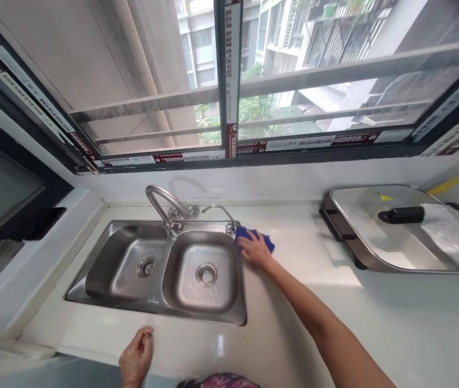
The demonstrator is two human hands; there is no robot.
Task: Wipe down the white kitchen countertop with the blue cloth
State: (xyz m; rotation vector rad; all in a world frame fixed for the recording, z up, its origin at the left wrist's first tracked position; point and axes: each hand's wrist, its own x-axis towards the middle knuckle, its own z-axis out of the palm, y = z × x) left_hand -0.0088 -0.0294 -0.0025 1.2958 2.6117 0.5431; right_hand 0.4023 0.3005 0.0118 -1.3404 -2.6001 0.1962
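My right hand (255,251) presses down on a bunched blue cloth (269,242), its fingers over the fabric. The cloth lies on the white countertop (290,258), against the back right corner of the steel double sink (157,302). Low in the view, at the counter's front edge, my left hand (136,353) is closed in a loose fist, and nothing shows in it. Just left of the cloth stands a small thin tap (220,209). A larger curved faucet (165,195) rises behind the divider between the two basins.
A large rectangular electric pan (342,215) with a glass lid stands on the right, a clear plastic bag (451,237) lying over the lid. Behind the counter is a window with a dark frame (165,166). A dark flat object (47,223) rests on the left ledge.
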